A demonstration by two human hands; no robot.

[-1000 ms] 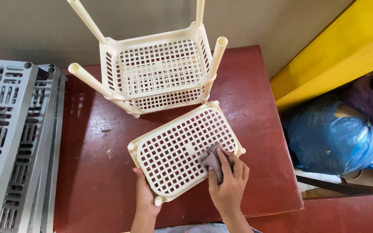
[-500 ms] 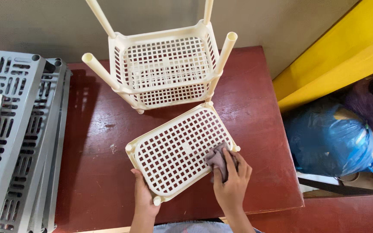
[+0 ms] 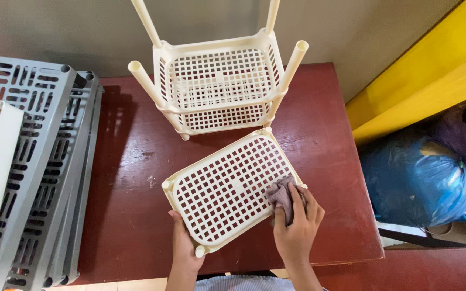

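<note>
Cloth [image 3: 279, 195] sits pressed under your right hand [image 3: 296, 226] on the cream perforated tray's [image 3: 225, 191] right edge, while your left hand [image 3: 185, 249] grips its near corner.

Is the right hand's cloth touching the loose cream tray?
Touching. The head view shows the right hand pressing the grey cloth flat on the cream tray.

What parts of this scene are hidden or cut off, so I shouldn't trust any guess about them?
Head view only:
- Small greyish-purple cloth: mostly covered by the right hand.
- Left hand: fingers hidden under the cream perforated plastic tray.
- Cream plastic rack: its leg tops are cut by the upper edge.
- Grey slotted plastic panels: cut by the left edge.
- Blue plastic bag: contents not visible.
</note>
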